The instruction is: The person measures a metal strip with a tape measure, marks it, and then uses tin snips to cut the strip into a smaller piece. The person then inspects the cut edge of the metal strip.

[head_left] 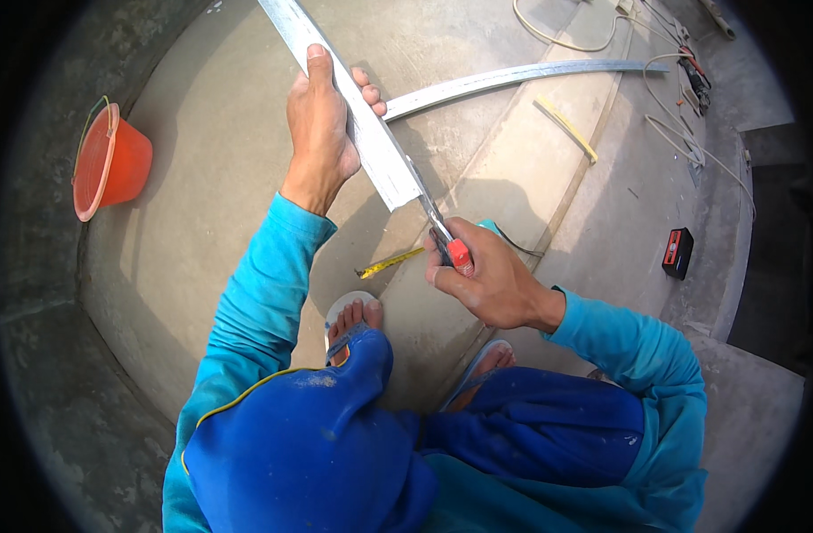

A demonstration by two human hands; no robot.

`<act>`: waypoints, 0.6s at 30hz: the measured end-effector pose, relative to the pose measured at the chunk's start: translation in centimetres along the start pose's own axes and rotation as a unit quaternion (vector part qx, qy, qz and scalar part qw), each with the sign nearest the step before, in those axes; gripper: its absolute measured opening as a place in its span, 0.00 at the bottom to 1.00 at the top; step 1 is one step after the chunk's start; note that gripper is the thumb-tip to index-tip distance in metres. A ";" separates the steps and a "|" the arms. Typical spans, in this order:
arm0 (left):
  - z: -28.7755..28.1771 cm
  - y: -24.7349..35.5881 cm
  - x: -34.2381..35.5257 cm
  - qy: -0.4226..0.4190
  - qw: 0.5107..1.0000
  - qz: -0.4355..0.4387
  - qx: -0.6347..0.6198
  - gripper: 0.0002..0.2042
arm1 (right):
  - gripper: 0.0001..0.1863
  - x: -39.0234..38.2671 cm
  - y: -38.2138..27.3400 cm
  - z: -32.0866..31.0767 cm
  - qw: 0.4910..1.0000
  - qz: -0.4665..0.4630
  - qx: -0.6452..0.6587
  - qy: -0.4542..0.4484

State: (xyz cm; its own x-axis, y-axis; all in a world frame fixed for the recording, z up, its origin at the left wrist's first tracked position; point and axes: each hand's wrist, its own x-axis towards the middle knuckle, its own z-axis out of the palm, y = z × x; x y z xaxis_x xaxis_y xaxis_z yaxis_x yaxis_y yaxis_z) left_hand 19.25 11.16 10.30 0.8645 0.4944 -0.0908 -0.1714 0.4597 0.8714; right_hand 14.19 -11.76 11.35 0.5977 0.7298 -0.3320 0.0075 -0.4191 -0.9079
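My left hand (319, 133) is closed around a light silvery metal channel (375, 151), thumb on top and fingertips curled over its far edge. The channel slants from the top of the view down to its cut end in front of my knees. At that end, my right hand (495, 280) grips a pair of tin snips (460, 256) with red on the handles. Their metal jaws meet the channel's right edge; how far they are apart I cannot tell. Below lies a yellow tape measure blade (389, 263), and a teal thing (489, 226) shows partly behind my right hand.
Another metal channel (531, 73) lies across the concrete floor beyond. An orange bucket (127, 160) stands by the left wall. To the right are a yellow strip (566, 129), a pale cable (682, 133), tools with black and red parts (695, 80) and a black-and-red box (677, 253).
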 end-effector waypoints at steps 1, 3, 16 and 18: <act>0.0 0.0 0.0 -0.007 1.000 0.011 0.000 0.22 | 0.14 0.0 0.0 0.0 1.000 0.001 -0.006 0.000; 0.0 -0.1 -0.2 -0.001 1.000 0.011 -0.002 0.24 | 0.14 0.0 0.0 0.0 1.000 -0.002 0.005 0.001; -0.4 -0.2 -0.1 -0.020 0.999 0.029 -0.004 0.19 | 0.12 0.1 -0.5 -0.7 0.999 0.016 -0.005 -0.051; -0.3 -0.2 0.0 -0.022 0.999 0.030 -0.022 0.19 | 0.11 0.0 -0.5 -0.7 0.995 0.053 0.041 -0.072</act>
State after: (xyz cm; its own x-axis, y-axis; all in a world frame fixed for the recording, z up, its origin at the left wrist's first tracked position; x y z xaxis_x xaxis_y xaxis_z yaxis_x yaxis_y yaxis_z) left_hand 19.09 11.30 9.99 0.8723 0.4886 -0.0172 -0.2424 0.4627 0.8527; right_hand 14.80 -11.91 12.02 0.4707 0.7563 -0.4543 -0.1188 -0.4560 -0.8820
